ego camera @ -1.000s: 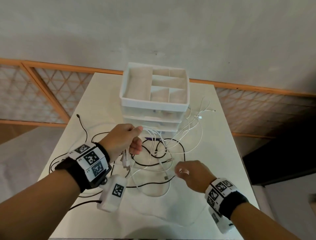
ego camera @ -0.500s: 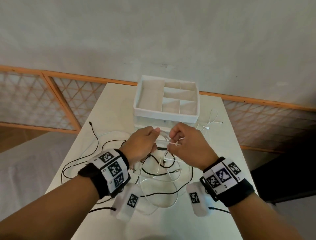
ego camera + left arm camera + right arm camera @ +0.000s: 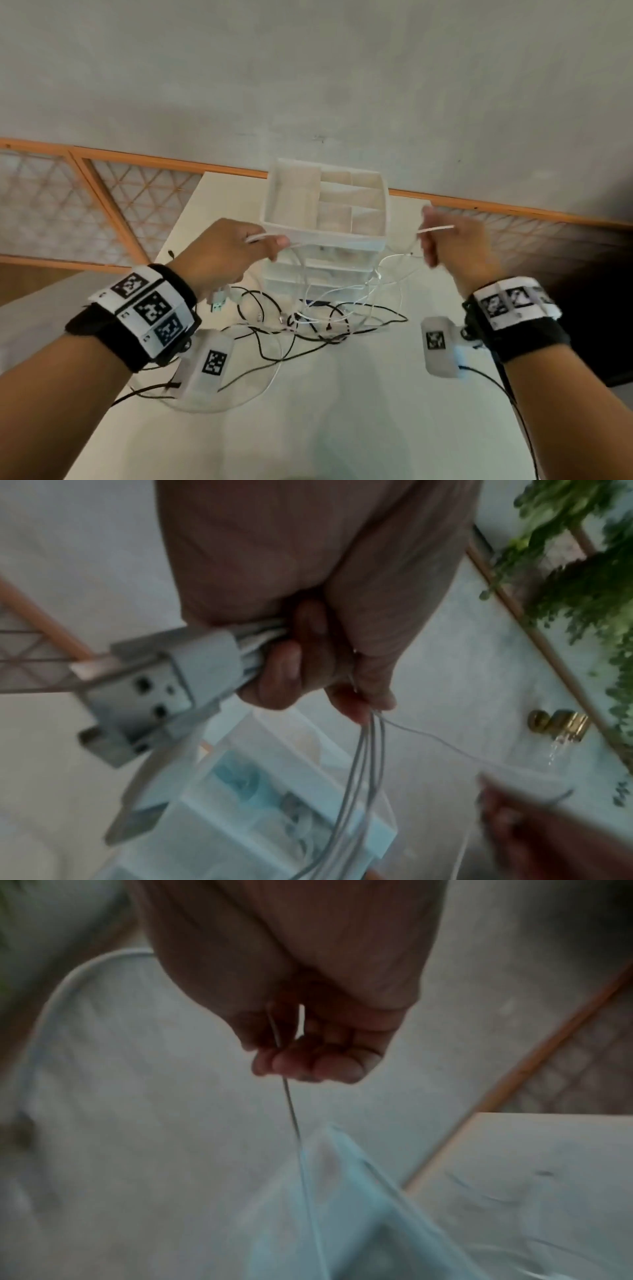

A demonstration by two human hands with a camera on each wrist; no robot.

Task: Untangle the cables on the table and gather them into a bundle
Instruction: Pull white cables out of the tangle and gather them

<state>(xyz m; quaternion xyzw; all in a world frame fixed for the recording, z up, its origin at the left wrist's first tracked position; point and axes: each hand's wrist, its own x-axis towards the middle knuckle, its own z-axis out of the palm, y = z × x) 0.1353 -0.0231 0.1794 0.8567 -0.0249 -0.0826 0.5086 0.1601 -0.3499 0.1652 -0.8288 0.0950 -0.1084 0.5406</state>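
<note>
Two grips: left hand [image 3: 222, 253] is fisted round several white cables [image 3: 363, 753] and their plugs [image 3: 164, 685]; right hand [image 3: 452, 240] pinches one white strand [image 3: 291, 1110].
Why apart: hands are raised and spread, likely to draw that strand free of the bunch.
Loops: white strands hang from both hands to the desk [image 3: 342, 411].
Tangle: black cables [image 3: 308, 329] lie knotted with white ones before the organizer [image 3: 325, 205], not yet gathered.
Risk: pulling could tighten the knot.
</note>
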